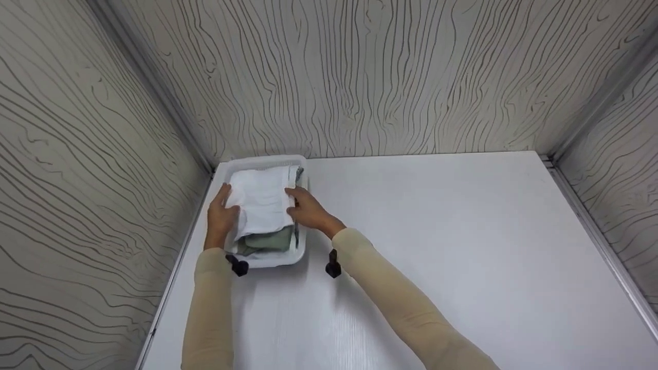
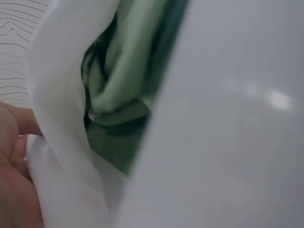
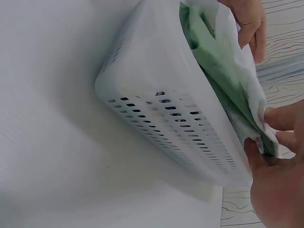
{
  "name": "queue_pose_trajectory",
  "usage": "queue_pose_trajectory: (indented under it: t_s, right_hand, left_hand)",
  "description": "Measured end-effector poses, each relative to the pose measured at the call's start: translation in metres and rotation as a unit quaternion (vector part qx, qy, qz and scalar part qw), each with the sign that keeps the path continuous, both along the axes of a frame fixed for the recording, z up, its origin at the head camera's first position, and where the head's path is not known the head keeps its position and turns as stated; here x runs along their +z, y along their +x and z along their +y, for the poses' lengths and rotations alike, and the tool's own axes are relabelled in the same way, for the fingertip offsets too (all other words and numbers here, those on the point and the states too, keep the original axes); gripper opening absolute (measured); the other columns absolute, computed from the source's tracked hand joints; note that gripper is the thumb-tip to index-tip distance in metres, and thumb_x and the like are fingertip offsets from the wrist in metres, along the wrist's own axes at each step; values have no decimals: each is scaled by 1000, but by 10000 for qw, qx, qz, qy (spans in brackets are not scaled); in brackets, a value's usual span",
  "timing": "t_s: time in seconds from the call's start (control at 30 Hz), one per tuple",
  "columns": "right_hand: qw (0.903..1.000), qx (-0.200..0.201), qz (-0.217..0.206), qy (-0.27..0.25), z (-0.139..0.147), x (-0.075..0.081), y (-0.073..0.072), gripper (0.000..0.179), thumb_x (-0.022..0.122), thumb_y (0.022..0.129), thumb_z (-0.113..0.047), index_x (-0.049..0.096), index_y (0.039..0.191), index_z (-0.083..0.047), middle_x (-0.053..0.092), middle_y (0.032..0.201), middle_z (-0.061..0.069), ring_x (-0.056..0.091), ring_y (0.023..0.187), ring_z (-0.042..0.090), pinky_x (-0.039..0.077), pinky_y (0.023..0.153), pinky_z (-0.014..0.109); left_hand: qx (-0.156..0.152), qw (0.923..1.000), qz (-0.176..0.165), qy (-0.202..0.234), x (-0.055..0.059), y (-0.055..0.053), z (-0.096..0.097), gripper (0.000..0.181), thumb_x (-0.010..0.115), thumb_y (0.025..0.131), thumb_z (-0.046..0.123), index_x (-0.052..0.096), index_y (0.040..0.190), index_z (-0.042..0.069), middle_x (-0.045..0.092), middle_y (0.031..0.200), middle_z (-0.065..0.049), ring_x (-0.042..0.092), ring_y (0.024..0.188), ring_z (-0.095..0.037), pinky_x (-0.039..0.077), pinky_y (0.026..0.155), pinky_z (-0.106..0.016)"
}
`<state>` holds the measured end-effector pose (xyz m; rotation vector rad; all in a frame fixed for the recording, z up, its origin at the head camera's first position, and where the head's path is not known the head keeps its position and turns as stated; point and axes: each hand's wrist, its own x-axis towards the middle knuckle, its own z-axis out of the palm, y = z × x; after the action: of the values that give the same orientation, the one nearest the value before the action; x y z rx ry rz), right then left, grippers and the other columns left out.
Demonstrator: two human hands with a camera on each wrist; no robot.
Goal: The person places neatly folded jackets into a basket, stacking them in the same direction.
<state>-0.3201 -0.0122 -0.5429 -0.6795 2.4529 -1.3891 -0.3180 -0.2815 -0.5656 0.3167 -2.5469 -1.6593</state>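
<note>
A white plastic basket (image 1: 277, 262) with slotted sides (image 3: 142, 66) stands at the table's back left corner. On top of its contents lies a folded white cloth (image 1: 259, 200), with a folded green cloth (image 1: 272, 240) showing below its near edge. My left hand (image 1: 220, 221) holds the white cloth's left edge, thumb over the top. Opposite it, my right hand (image 1: 311, 210) pinches the right edge between thumb and fingers, as the right wrist view shows. From the left wrist, loose folds of green cloth (image 2: 118, 95) appear under the white cloth (image 2: 59, 80).
The white table (image 1: 437, 231) extends to the right of the basket. Wood-grain patterned panels (image 1: 360, 77) rise behind and on both sides, joined by grey metal posts (image 1: 154, 92). A small black device (image 1: 333, 267) sits at each wrist.
</note>
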Motion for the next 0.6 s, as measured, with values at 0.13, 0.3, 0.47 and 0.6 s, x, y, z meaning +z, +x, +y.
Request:
queue_pose_trajectory:
  t_s: [0.13,0.3,0.47,0.6]
  right_hand:
    - [9954,51,618,732,-1,-2,3,53,59,106,-9,48,156,5,23,172,31,23,161,45,26,132,54]
    - [9799,207,1049,1684,0,-6,9,53,61,107,-17,51,156,0,16,177,23,10,166,41,18,134,52]
    - [9661,424,1237,2224,1,-8,14,52,59,108,-23,53,156,-4,31,173,19,14,166,40,15,135,52]
    - [9587,451,1264,2506,2,-11,15,57,63,107,-31,51,158,-7,31,175,15,11,167,37,12,136,51]
  left_hand:
    - [-253,9983,-397,-339,-6,2,-3,71,55,99,-5,32,166,2,12,180,-17,6,167,-36,17,135,-51]
    - [-648,9915,-568,-972,-7,5,1,67,60,98,0,39,161,-4,11,177,-26,4,166,-44,13,134,-56]
    - [-1123,9746,-678,-1815,-1,8,9,59,61,102,10,46,157,-5,17,174,-30,-3,164,-49,8,133,-63]
    - [-1718,9532,-1174,-2193,7,13,16,69,62,106,27,36,164,-1,12,175,-30,-8,164,-50,-1,131,-68]
